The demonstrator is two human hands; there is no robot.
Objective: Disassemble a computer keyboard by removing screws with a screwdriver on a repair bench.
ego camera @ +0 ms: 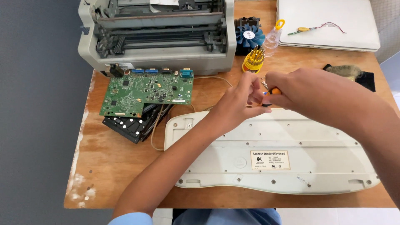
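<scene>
Screwdriver: small, orange-handled with a black section; held over the far long edge of the keyboard, between both hands. Only a short stretch of handle shows; the tip is hidden.

Right hand: above the keyboard's far edge, fingers curled shut around the screwdriver handle, back of the hand toward the camera.

Left hand: just beside the right hand, above the same edge; thumb and fingertips drawn together, pinching at the end of the screwdriver. What exactly sits between the fingertips cannot be told.

Keyboard: cream-white, lying face down on the wooden table, underside up with screw holes and a pale label showing. Its cable loops away from its left end.

Circuit board: green, beyond the keyboard's left end, resting partly on a black perforated part.

Printer: grey, cover off, mechanism exposed; beyond the circuit board, well away from the keyboard.

Bit holder: yellow, round, holding several driver bits; just beyond the hands from the keyboard.

Cooling fan: blue blades on a dark finned block, farther back than the bit holder.

Clear bottle: small, yellow-capped, beside the fan.

White flat device: beyond the keyboard's right half, at the table's far edge.

Dark cloth: beyond the keyboard's right end, near the right forearm.
</scene>
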